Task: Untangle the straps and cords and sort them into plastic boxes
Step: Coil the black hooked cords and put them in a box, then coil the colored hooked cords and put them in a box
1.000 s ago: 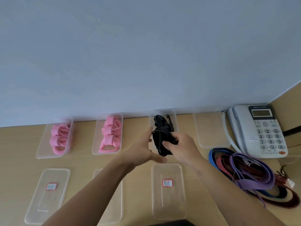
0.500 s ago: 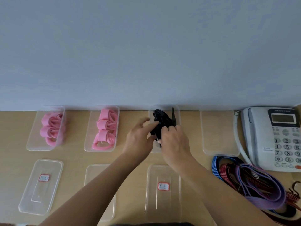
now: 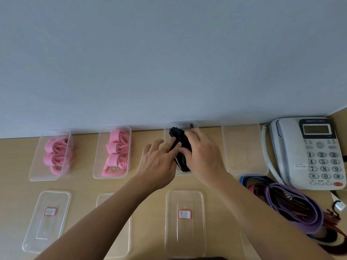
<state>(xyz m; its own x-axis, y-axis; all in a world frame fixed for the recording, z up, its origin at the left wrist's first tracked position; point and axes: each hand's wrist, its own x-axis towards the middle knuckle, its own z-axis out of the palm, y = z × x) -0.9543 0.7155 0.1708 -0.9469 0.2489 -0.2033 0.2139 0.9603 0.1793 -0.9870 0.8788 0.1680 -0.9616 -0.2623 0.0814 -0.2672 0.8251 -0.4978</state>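
Observation:
A folded black strap (image 3: pixel 180 145) lies inside the third clear box (image 3: pixel 180 125) of the back row. My left hand (image 3: pixel 159 162) presses on the strap's left side with its fingers. My right hand (image 3: pixel 203 156) covers its right side, palm down, fingers curled over it. Rolled pink straps (image 3: pixel 56 154) fill the far-left back box, and more pink straps (image 3: pixel 116 152) fill the second back box (image 3: pixel 97 166). A tangle of purple, red and blue straps (image 3: pixel 293 205) lies on the table at the right.
An unfilled clear box (image 3: pixel 244 147) stands right of the black strap's box. Clear lids with red-edged labels (image 3: pixel 185 214) lie in the front row. A white desk phone (image 3: pixel 311 152) sits at the right by the wall. The wall runs just behind the back row.
Both hands carried the black strap away from me and lowered it into the third back box. The view shifted slightly.

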